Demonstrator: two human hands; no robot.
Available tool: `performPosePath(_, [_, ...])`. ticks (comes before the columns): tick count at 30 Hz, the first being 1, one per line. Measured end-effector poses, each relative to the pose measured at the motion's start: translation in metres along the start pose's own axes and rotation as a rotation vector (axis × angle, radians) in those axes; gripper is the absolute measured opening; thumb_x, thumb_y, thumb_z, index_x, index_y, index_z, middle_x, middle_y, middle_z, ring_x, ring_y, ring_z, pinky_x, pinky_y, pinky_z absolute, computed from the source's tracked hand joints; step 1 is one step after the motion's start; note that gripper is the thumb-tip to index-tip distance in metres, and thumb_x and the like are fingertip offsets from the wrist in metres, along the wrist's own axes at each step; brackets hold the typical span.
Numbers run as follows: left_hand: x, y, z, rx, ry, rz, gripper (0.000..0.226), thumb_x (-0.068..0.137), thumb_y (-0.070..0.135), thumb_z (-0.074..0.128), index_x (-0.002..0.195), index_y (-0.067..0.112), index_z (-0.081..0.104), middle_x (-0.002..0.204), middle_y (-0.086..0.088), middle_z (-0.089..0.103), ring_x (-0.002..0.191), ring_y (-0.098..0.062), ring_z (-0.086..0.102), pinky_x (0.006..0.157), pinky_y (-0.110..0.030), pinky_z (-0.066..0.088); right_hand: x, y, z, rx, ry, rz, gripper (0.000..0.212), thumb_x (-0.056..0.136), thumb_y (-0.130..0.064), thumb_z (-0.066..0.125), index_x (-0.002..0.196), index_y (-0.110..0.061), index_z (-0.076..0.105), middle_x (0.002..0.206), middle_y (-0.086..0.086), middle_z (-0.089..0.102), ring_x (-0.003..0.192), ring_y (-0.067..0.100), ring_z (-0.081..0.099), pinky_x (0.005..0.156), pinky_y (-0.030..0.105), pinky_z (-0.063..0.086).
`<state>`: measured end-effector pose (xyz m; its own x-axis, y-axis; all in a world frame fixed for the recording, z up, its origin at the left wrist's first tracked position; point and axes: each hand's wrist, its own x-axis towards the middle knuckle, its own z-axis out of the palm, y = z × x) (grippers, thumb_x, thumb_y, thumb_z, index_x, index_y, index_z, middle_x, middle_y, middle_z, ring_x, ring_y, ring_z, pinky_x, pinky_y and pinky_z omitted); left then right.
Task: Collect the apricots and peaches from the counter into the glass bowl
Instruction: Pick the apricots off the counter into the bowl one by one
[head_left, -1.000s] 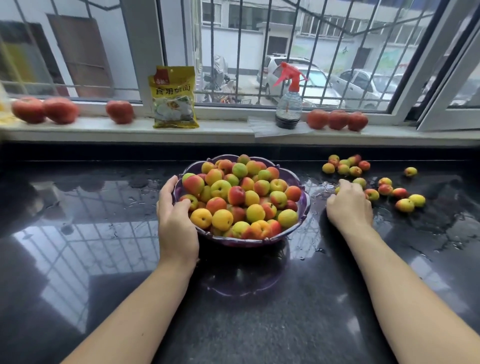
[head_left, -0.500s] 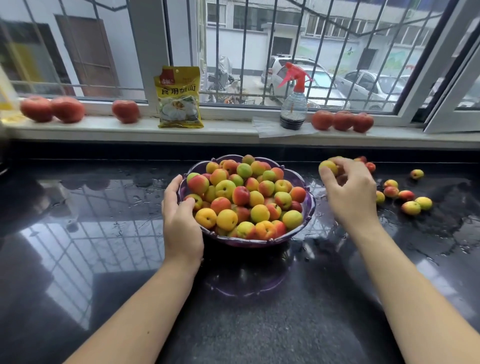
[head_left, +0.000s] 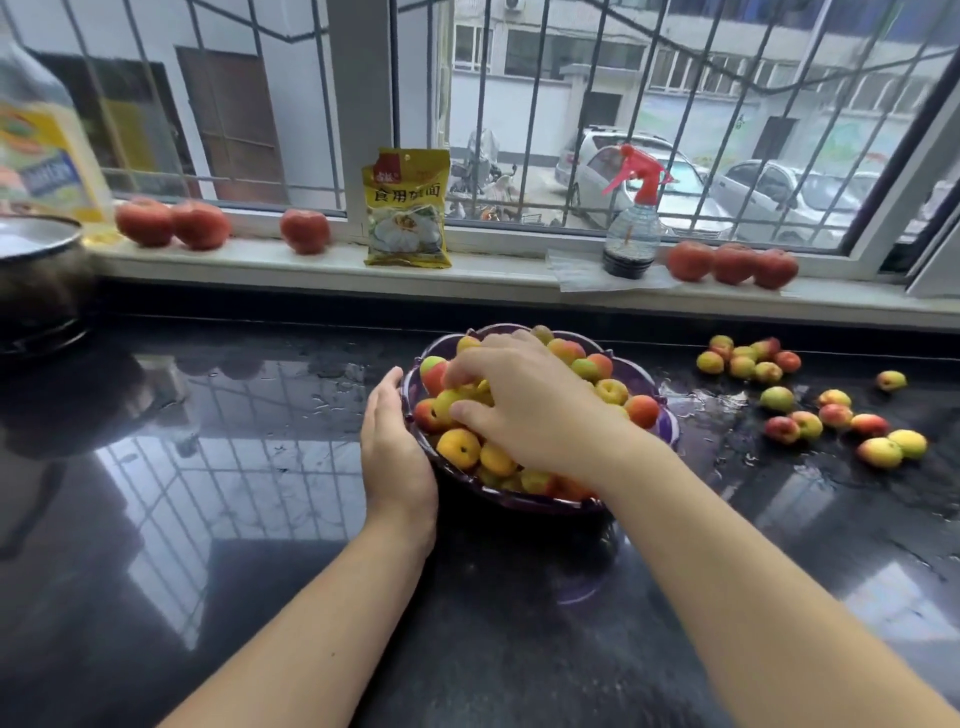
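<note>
Two bare hands meet at the glass bowl (head_left: 667, 423), a purple-tinted dish with a scalloped rim on the black counter (head_left: 260, 519). The right hand (head_left: 524, 405) lies palm down over the heaped fruit, fingers curled loosely onto the pile; whether it has hold of any piece I cannot tell. The left hand (head_left: 397, 457) is open, its palm and fingers cupped against the bowl's left outer wall. Apricots in the bowl (head_left: 458, 448) rise above the rim. To the right, on the wet counter, loose apricots (head_left: 743, 359) sit in a tight cluster near the back, with more scattered fruit (head_left: 836, 415) nearer the front, well apart from the bowl. On the windowsill (head_left: 493, 273) stand peaches (head_left: 732, 263), a yellow food packet (head_left: 407, 208) and a spray bottle (head_left: 629, 236), with three more peaches (head_left: 200, 224) to the left.
</note>
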<state>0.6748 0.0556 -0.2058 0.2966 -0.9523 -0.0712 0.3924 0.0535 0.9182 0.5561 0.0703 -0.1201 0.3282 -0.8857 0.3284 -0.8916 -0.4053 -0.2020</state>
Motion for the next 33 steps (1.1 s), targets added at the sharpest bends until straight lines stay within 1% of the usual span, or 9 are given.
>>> performPosePath(3, [-0.001,-0.001,0.002,0.043,-0.014,0.052,0.036,0.112,0.037,0.039,0.139,0.031,0.064,0.134,0.007,0.065,0.127,-0.013,0.063,0.106,-0.034,0.054,-0.007,0.009,-0.002,0.069,0.107,0.038,0.027,0.098,-0.032,0.062,0.124,-0.03,0.066,0.128,-0.008,0.06,0.121,0.013,0.048,0.102,0.031,0.041])
performPosePath(7, [-0.001,-0.001,0.002,0.069,-0.045,0.07,0.036,0.113,0.022,0.04,0.145,0.025,0.058,0.126,0.018,0.06,0.113,0.002,0.061,0.078,-0.008,0.052,-0.024,0.056,-0.015,0.244,0.406,0.244,0.015,0.095,-0.018,0.063,0.105,-0.021,0.074,0.105,-0.008,0.068,0.101,0.011,0.059,0.089,0.027,0.047])
performPosePath(12, [-0.004,-0.002,0.002,0.123,-0.047,0.098,0.044,0.112,0.02,0.039,0.153,0.027,0.052,0.144,0.008,0.057,0.128,-0.008,0.058,0.096,-0.023,0.051,-0.064,0.122,0.013,0.265,0.702,0.628,0.023,0.09,-0.002,0.053,0.097,-0.011,0.073,0.101,0.006,0.069,0.1,0.024,0.061,0.085,0.029,0.043])
performPosePath(16, [-0.005,-0.005,0.001,0.185,-0.044,0.134,0.047,0.111,0.023,0.038,0.155,0.034,0.05,0.151,0.009,0.052,0.137,-0.014,0.053,0.115,-0.041,0.049,-0.081,0.153,0.017,0.287,0.665,0.752,0.029,0.096,-0.009,0.045,0.105,-0.009,0.072,0.112,0.011,0.068,0.107,0.026,0.059,0.084,0.026,0.038])
performPosePath(18, [-0.005,-0.006,0.0,0.197,-0.038,0.131,0.047,0.11,0.025,0.038,0.153,0.037,0.05,0.15,0.01,0.052,0.137,-0.015,0.053,0.115,-0.045,0.049,-0.087,0.17,0.016,0.145,0.615,0.828,0.046,0.088,-0.017,0.036,0.118,-0.007,0.07,0.127,0.016,0.063,0.119,0.035,0.051,0.094,0.033,0.036])
performPosePath(23, [-0.006,-0.005,0.0,0.194,-0.055,0.115,0.046,0.109,0.027,0.039,0.152,0.036,0.051,0.149,0.007,0.055,0.135,-0.016,0.056,0.114,-0.047,0.05,-0.104,0.202,0.024,-0.073,0.279,1.128,0.056,0.09,-0.018,0.047,0.146,-0.015,0.047,0.164,0.01,0.022,0.147,0.035,0.015,0.122,0.044,0.014])
performPosePath(25, [-0.006,-0.004,0.001,0.183,-0.053,0.117,0.045,0.111,0.024,0.038,0.152,0.034,0.051,0.148,0.006,0.055,0.134,-0.016,0.056,0.113,-0.046,0.051,-0.103,0.203,0.025,-0.069,0.258,1.14,0.056,0.092,-0.018,0.048,0.148,-0.013,0.044,0.163,0.01,0.022,0.147,0.036,0.017,0.121,0.044,0.016])
performPosePath(30, [-0.008,-0.003,0.001,0.191,-0.063,0.131,0.043,0.113,0.024,0.037,0.153,0.033,0.05,0.147,0.006,0.054,0.132,-0.016,0.056,0.111,-0.044,0.052,-0.098,0.195,0.021,-0.153,0.493,1.049,0.041,0.09,-0.008,0.053,0.13,-0.007,0.06,0.138,0.018,0.043,0.125,0.043,0.037,0.107,0.044,0.034])
performPosePath(33, [-0.008,-0.003,0.001,0.194,-0.063,0.131,0.043,0.113,0.025,0.036,0.153,0.034,0.049,0.147,0.006,0.053,0.133,-0.016,0.056,0.111,-0.044,0.052,-0.1,0.198,0.023,-0.182,0.378,1.085,0.04,0.091,-0.01,0.056,0.131,-0.01,0.061,0.137,0.018,0.045,0.124,0.043,0.039,0.106,0.044,0.036])
